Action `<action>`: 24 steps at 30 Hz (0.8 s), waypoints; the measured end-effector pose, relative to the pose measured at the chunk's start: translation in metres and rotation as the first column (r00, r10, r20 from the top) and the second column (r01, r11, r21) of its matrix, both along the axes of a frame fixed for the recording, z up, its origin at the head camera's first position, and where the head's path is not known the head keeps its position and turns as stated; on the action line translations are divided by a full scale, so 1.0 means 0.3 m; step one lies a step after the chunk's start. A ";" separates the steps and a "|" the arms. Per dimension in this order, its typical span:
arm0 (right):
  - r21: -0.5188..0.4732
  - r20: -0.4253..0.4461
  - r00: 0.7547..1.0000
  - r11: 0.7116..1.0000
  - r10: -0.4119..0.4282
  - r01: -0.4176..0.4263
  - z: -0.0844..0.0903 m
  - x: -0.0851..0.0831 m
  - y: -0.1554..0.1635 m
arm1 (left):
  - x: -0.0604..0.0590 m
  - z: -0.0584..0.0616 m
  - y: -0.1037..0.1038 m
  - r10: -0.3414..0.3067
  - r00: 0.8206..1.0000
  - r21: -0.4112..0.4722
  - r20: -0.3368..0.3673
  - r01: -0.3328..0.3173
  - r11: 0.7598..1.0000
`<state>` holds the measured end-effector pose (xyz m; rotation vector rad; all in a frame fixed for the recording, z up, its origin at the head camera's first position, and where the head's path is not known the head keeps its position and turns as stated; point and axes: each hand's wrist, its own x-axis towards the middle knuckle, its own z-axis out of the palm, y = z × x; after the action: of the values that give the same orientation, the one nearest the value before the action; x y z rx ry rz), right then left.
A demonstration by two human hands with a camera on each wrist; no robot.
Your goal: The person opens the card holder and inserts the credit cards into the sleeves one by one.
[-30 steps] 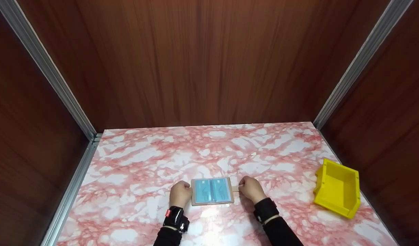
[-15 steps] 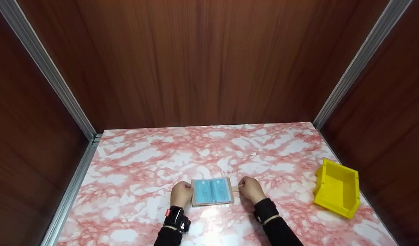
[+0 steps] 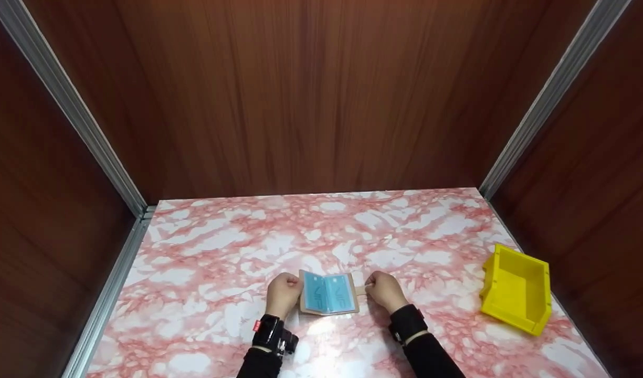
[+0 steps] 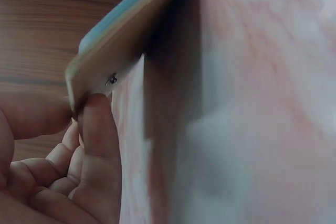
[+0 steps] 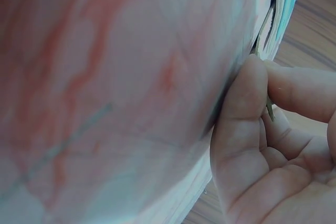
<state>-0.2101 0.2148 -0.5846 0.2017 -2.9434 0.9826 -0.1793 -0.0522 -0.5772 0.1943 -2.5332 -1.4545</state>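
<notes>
Table (image 3: 211, 247): pink-and-white marble-pattern top, wood-grain walls on three sides, metal trim along left edge. Card holder (image 3: 329, 294) lies near the front edge at centre, open, blue pages up, left cover raised off the surface. Yellow bin (image 3: 516, 287) sits at far right, well apart from the holder.

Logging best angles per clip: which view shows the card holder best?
The head view: the whole card holder, blue inside, half open between both hands. Left wrist shows only its tan cover edge; right wrist only blurred page edges.
</notes>
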 end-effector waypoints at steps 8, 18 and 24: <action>0.007 -0.006 1.000 1.000 -0.008 0.008 0.002 0.000 -0.001 | -0.002 0.026 0.058 -0.056 0.998 0.077 -0.038 0.058 0.995; -0.013 -0.001 1.000 1.000 -0.022 0.022 0.005 -0.001 -0.004 | 0.002 0.007 0.137 -0.119 0.992 0.143 -0.030 0.122 0.982; -0.010 -0.006 1.000 1.000 -0.006 0.006 0.006 0.001 -0.002 | 0.013 -0.017 0.176 -0.189 0.977 0.035 -0.094 0.193 0.981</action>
<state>-0.2099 0.2142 -0.5828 0.1946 -2.9314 0.9932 -0.1754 0.0006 -0.5823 -0.1101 -2.5060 -1.5498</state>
